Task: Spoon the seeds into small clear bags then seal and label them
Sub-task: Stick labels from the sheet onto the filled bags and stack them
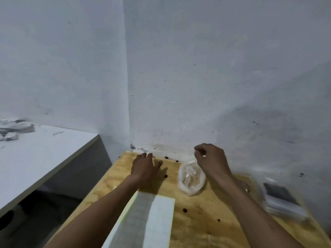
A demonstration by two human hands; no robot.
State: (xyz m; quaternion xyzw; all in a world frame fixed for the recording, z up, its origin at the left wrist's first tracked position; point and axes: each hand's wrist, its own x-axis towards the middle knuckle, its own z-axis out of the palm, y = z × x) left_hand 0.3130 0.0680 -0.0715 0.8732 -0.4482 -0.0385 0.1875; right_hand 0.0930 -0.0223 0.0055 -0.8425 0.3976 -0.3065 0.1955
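A clear plastic bag of pale seeds [191,178] lies on the plywood table [197,221] near the wall. My right hand [212,161] hovers just above and behind it, fingers curled in with thumb and forefinger pinched together; I see nothing between them. My left hand [145,167] rests flat on the table's far left corner, fingers spread toward the wall and holding nothing. White label sheets with a faint grid [154,221] lie under my left forearm at the near edge. The frame is blurred.
A stack of small clear bags with a dark card on top [281,199] sits at the table's right edge. A small shiny object [247,188] lies beside my right forearm. A white table [35,158] stands lower left, across a gap. Walls close in behind.
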